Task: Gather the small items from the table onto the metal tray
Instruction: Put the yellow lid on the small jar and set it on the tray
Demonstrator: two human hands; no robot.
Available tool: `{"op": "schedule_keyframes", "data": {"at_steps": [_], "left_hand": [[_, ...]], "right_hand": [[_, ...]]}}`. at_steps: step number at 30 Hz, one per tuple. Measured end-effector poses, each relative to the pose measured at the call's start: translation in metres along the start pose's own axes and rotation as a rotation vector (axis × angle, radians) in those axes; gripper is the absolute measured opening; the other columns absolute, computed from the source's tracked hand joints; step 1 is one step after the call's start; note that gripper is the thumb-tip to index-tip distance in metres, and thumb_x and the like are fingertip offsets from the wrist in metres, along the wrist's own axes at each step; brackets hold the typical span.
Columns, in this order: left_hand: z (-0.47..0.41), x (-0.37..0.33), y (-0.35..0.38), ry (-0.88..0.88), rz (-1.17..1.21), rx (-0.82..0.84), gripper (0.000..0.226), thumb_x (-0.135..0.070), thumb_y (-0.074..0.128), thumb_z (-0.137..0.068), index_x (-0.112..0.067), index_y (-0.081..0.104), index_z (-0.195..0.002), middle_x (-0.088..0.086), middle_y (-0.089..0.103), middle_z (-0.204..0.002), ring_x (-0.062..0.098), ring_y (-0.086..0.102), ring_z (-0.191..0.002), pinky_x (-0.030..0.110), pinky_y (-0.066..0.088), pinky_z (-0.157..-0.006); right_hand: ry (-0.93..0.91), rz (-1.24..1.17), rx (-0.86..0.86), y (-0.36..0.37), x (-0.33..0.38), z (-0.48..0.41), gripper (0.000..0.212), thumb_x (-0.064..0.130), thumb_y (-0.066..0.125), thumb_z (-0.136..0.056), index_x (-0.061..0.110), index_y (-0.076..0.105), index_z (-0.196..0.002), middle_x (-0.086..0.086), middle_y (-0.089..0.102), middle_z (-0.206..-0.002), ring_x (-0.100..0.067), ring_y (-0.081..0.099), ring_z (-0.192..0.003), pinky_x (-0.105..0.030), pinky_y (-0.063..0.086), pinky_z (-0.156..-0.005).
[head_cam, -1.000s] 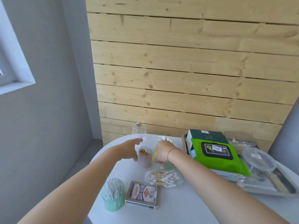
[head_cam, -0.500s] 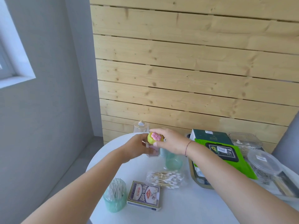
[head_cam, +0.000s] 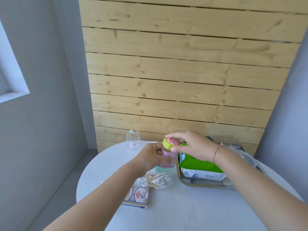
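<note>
Since earlier frame: yellow lid [head_cam: 171,143] brought onto pink jar [head_cam: 166,158] — left hand [head_cam: 150,160] grips jar, right hand [head_cam: 191,146] pinches lid; misaligned capping could spill contents.

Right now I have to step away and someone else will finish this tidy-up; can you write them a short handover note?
Left hand: gripping the pink jar, held above the table.
Right hand: pinching the jar's yellow-green lid, which sits on the jar's mouth.
Done: green wipes pack lies in the metal tray at the table's right; clear containers sit further back there.
Left: the jar itself, bag of cotton swabs, box of playing cards, clear glass at the far edge. All of these are on the white table, outside the tray.
</note>
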State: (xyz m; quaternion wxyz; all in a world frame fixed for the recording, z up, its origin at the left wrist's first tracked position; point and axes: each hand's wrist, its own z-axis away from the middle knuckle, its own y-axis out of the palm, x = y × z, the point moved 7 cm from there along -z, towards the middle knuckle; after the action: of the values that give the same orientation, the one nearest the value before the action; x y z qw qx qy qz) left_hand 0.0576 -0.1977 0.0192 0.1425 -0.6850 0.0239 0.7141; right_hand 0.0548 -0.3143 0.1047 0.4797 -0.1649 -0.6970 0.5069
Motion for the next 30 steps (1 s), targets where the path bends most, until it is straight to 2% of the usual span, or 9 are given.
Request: {"op": "schedule_keyframes", "data": {"at_steps": [3,7,11,14,16,18,21,25,30], "left_hand": [[0.002,-0.006,0.015,0.015,-0.052,0.017,0.023,-0.001,0.075,-0.073,-0.016,0.070,-0.090,-0.005,0.067,-0.072,0.003,0.060,-0.062,0.014,0.048,-0.061],[0.003,-0.012,0.027,0.014,-0.106,-0.006,0.034,-0.007,0.078,-0.066,-0.005,0.069,-0.098,0.006,0.068,-0.082,0.016,0.060,-0.073,0.032,0.052,-0.077],[0.003,-0.012,0.042,-0.010,-0.088,-0.008,0.041,-0.010,0.077,-0.060,-0.001,0.068,-0.099,0.009,0.066,-0.082,0.021,0.060,-0.074,0.034,0.053,-0.073],[0.004,-0.011,0.051,-0.020,-0.144,0.004,0.038,-0.017,0.077,-0.058,-0.003,0.070,-0.092,0.006,0.064,-0.079,0.019,0.056,-0.072,0.033,0.051,-0.072],[0.006,-0.009,0.058,-0.031,-0.149,0.039,0.023,-0.011,0.079,-0.064,-0.008,0.070,-0.084,0.004,0.063,-0.075,0.017,0.056,-0.070,0.028,0.051,-0.070],[0.007,-0.013,0.061,-0.016,-0.147,0.071,0.017,-0.005,0.077,-0.070,-0.017,0.069,-0.081,0.002,0.064,-0.076,0.014,0.057,-0.070,0.021,0.051,-0.067],[0.004,-0.016,0.060,-0.017,-0.146,0.080,0.020,-0.005,0.076,-0.070,-0.014,0.070,-0.088,0.005,0.065,-0.084,0.016,0.058,-0.077,0.026,0.050,-0.075],[0.005,-0.013,0.063,-0.038,-0.141,0.100,0.030,-0.001,0.076,-0.070,0.001,0.067,-0.098,0.007,0.063,-0.086,0.018,0.056,-0.079,0.027,0.048,-0.075],[0.004,-0.012,0.066,-0.009,-0.040,0.068,0.031,0.000,0.075,-0.073,-0.002,0.069,-0.103,0.009,0.069,-0.091,0.018,0.061,-0.081,0.031,0.053,-0.080]], "right_hand": [[0.018,0.010,0.000,-0.006,-0.008,0.013,0.046,0.026,0.066,-0.085,0.032,0.054,-0.130,0.005,0.064,-0.120,-0.015,0.058,-0.104,-0.017,0.041,-0.079],[0.042,0.013,0.028,-0.013,-0.014,0.023,0.052,0.023,0.070,-0.082,0.031,0.054,-0.130,0.007,0.064,-0.122,-0.011,0.059,-0.105,-0.021,0.042,-0.088],[0.057,0.045,0.060,-0.017,-0.020,0.033,0.052,0.023,0.070,-0.082,0.034,0.054,-0.129,0.010,0.062,-0.123,-0.009,0.058,-0.102,-0.022,0.043,-0.088],[0.060,0.034,0.080,-0.015,-0.028,0.040,0.050,0.022,0.069,-0.082,0.034,0.055,-0.129,0.013,0.063,-0.114,-0.007,0.060,-0.100,-0.013,0.042,-0.078],[0.072,-0.015,0.103,-0.013,-0.034,0.045,0.050,0.022,0.070,-0.082,0.032,0.056,-0.128,0.016,0.063,-0.114,-0.008,0.063,-0.104,-0.010,0.042,-0.081],[0.089,-0.133,0.098,-0.014,-0.043,0.046,0.047,0.018,0.071,-0.081,0.030,0.058,-0.125,0.012,0.065,-0.120,-0.013,0.066,-0.105,-0.023,0.051,-0.092],[0.095,-0.260,0.074,-0.016,-0.051,0.047,0.042,0.016,0.071,-0.081,0.029,0.061,-0.120,0.007,0.067,-0.115,-0.025,0.070,-0.099,-0.042,0.054,-0.092],[0.066,-0.281,0.092,-0.016,-0.051,0.047,0.042,0.009,0.072,-0.079,0.028,0.063,-0.115,0.011,0.067,-0.103,-0.021,0.071,-0.093,-0.038,0.055,-0.090],[0.062,-0.295,0.053,-0.016,-0.048,0.041,0.036,0.017,0.075,-0.077,0.025,0.066,-0.111,0.005,0.068,-0.108,-0.025,0.069,-0.099,-0.040,0.056,-0.088]]}}
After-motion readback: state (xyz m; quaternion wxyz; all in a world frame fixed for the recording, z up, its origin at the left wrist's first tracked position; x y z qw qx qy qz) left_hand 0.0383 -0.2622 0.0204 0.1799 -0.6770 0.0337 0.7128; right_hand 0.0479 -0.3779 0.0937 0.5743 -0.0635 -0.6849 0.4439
